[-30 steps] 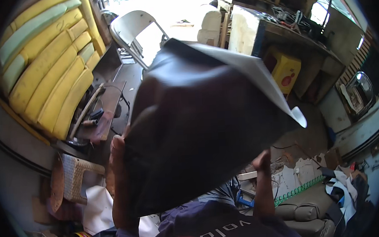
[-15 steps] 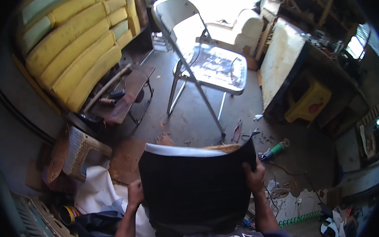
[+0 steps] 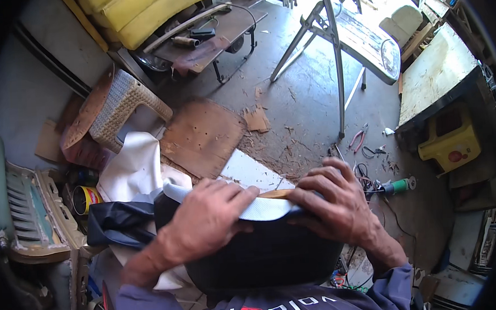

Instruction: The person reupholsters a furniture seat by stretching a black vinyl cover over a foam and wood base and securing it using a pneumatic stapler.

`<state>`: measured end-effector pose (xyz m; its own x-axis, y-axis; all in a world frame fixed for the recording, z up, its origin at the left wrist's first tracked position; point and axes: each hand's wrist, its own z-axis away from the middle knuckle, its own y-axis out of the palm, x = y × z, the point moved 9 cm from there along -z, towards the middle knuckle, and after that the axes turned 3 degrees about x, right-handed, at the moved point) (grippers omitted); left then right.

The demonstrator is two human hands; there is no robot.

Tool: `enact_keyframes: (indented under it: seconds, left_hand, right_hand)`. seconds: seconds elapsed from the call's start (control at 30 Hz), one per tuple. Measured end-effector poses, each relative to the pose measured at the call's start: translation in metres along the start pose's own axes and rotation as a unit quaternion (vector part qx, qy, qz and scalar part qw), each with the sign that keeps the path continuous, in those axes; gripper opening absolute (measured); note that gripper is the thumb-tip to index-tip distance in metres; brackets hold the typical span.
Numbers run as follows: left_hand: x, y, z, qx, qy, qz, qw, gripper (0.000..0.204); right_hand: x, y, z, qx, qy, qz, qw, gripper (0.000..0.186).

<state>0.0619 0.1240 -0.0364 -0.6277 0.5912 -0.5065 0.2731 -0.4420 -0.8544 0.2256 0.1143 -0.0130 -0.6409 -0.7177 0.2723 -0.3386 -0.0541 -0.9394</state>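
A piece of black vinyl-like upholstery [image 3: 260,262] lies in front of my body, draped over something with a rounded shape. Its far edge is turned over, showing a white woven backing [image 3: 254,209]. My left hand [image 3: 203,217] pinches that edge, thumb below and fingers on top. On the other side, my right hand [image 3: 336,203] grips the edge too, its fingers bent over the top. Between the two hands a strip of light brown wood [image 3: 276,193] shows past the white backing. My palms hide part of the edge.
Ahead stands a metal folding chair [image 3: 366,40]. A brown wooden board [image 3: 201,135] lies on the debris-strewn floor beside a woven stool [image 3: 129,108]. At right are red-handled pliers [image 3: 359,139] and a green power tool [image 3: 397,186] with its cord. White material [image 3: 129,165] is heaped at left.
My hands have moved from the sides of the black upholstery to its far edge, closer together. That edge is now folded over. The view has tilted down and turned left.
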Motion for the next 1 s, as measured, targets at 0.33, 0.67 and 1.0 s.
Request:
enact_keyframes:
  seconds: [0.33, 0.67, 1.0]
  left_hand:
    - [-0.036, 0.023, 0.045, -0.253, 0.093, -0.141, 0.953, 0.034]
    - [-0.020, 0.003, 0.049, -0.242, -0.023, 0.082, 0.967, 0.026]
    - [-0.009, 0.011, 0.055, -0.295, -0.084, -0.142, 0.941, 0.041]
  right_hand:
    - [0.010, -0.008, 0.042, -0.003, -0.006, 0.035, 0.999, 0.022]
    - [0.024, -0.012, 0.003, -0.002, 0.060, -0.012, 0.998, 0.072]
    - [0.028, 0.013, -0.004, -0.078, 0.042, 0.014, 0.996, 0.025]
